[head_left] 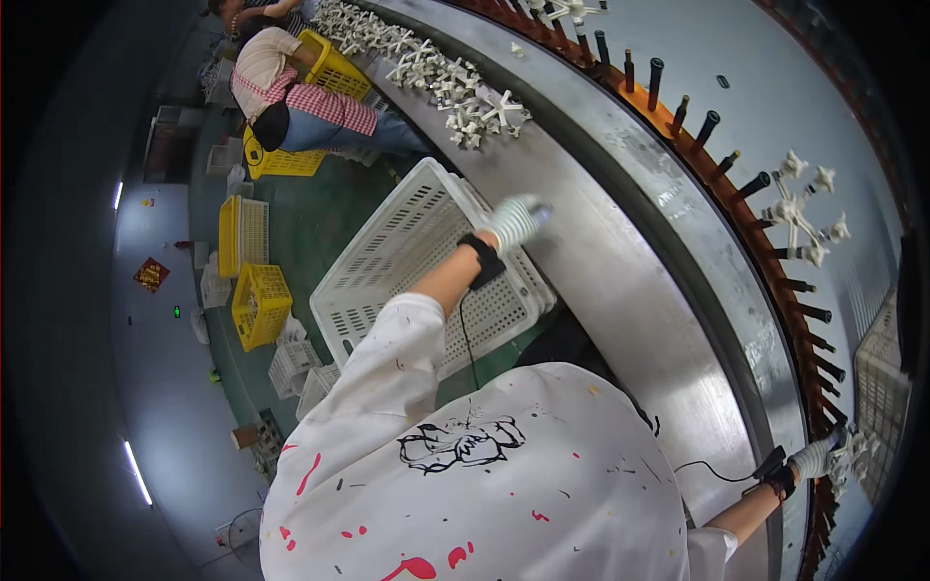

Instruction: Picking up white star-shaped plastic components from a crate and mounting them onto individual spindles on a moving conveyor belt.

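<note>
My left hand (514,222), in a striped whitish glove with grey fingertips, is over the metal bench (620,252) beside the rim of a large white perforated crate (383,228). Its fingers are smeared, and I see nothing clearly held in it. Far to the right, my right hand (814,457), gloved the same way, reaches across to the row of upright pegs. Its fingers close on a white branched part (854,457), partly hidden by the hand. Another white branched part (796,215) sits on the pegs farther up. Both wrists wear black bands with cables.
A curved orange rail with dark pegs (707,131) runs along the right. White branched parts (465,97) are heaped on the bench's far end. A co-worker (310,97) bends over a yellow crate (334,68) there. Yellow crates (260,305) stand on the green floor at left.
</note>
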Demonstrator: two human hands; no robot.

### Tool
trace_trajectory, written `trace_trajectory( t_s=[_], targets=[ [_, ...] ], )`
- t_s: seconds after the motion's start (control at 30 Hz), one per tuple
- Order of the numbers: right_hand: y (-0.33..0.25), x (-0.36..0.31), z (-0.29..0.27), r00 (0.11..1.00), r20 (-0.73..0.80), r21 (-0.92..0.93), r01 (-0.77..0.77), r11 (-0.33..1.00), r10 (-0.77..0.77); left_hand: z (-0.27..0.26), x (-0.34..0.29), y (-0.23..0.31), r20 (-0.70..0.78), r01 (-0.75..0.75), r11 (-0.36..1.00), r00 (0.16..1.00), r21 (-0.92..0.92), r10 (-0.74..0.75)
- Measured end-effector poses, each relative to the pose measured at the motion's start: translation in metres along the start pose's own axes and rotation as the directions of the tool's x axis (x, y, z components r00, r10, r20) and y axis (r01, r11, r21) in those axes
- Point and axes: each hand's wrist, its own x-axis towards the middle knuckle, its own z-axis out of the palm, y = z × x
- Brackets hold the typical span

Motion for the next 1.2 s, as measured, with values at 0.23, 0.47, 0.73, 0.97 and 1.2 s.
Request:
trace_trajectory(
  t_s=[0.23,0.47,0.73,0.97,1.2],
  targets=[
    [-0.133,-0.056,-0.014,0.867,0.246,0.159,-0.477,0.865,0.433,-0.098,0.146,-0.17,-0.593,0.504,0.855,0.728,0.122,-0.345],
    [-0.283,-0.186,0.02,0.717,0.613,0.22,-0.559,0.8,0.333,-0.102,0.238,-0.262,-0.242,0.598,0.779,0.74,-0.187,-0.627],
    [-0.434,-0.259,0.099,0.252,0.956,0.253,-0.465,0.848,-0.147,-0.064,0.186,-0.232,-0.045,0.432,0.887,0.895,-0.164,-0.444],
    [-0.53,-0.292,0.178,0.203,0.796,0.588,-0.038,0.808,-0.569,-0.023,0.118,-0.125,0.18,0.253,0.967,0.95,0.035,-0.255],
    [-0.645,-0.334,0.232,-0.082,0.697,0.612,0.584,0.532,-0.712,-0.012,0.095,-0.074,0.125,-0.028,0.947,0.992,0.321,-0.013]
  ],
)
